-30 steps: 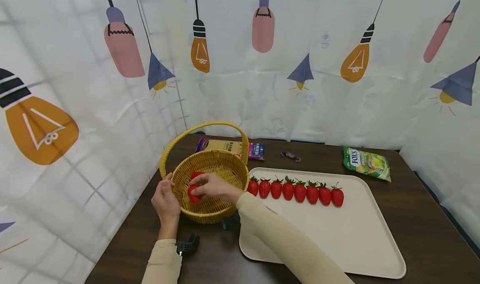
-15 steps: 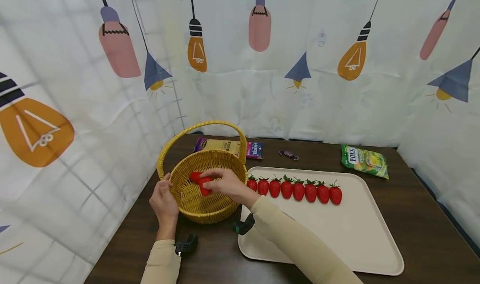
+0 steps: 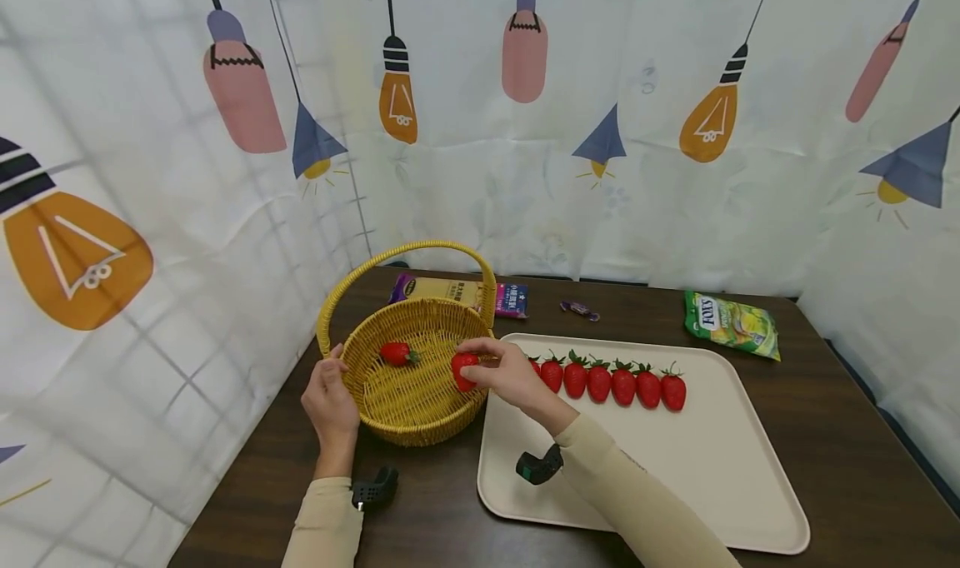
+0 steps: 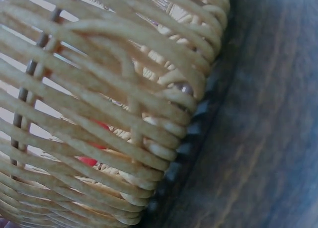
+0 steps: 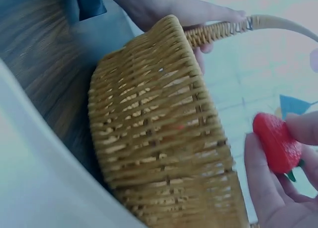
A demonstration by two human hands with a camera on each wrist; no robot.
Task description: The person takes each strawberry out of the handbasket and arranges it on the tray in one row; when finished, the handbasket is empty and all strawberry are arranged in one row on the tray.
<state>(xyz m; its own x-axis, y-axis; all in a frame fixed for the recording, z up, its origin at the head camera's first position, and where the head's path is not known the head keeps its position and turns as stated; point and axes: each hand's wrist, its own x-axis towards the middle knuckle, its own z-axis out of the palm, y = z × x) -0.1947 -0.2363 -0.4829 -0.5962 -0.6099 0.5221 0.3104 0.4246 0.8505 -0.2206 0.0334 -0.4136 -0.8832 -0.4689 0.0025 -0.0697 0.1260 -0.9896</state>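
My left hand [image 3: 331,395] grips the yellow wicker basket [image 3: 420,430] at the left foot of its handle; in the right wrist view its thumb lies along the handle [image 5: 218,33]. Between thumb and fingers, my right hand [image 3: 517,376] pinches a red strawberry [image 3: 463,371] over the basket's right rim. That same held strawberry [image 5: 277,142] shows its green leaves in the right wrist view. Another strawberry [image 3: 396,353] lies on its side inside the basket. The left wrist view shows mostly the basket's woven side [image 4: 99,99], with bits of red through the gaps.
A beige tray [image 3: 645,476] to the right bears a row of several strawberries [image 3: 598,382], the leftmost partly hidden by my right hand. Behind stand snack packets [image 3: 512,300], a small purple wrapped candy [image 3: 580,311] and a green candy bag [image 3: 731,325].
My right hand has lifted a strawberry from the basket's inside and moved right to its rim. The other strawberry now shows fully inside. My left hand stays on the handle.
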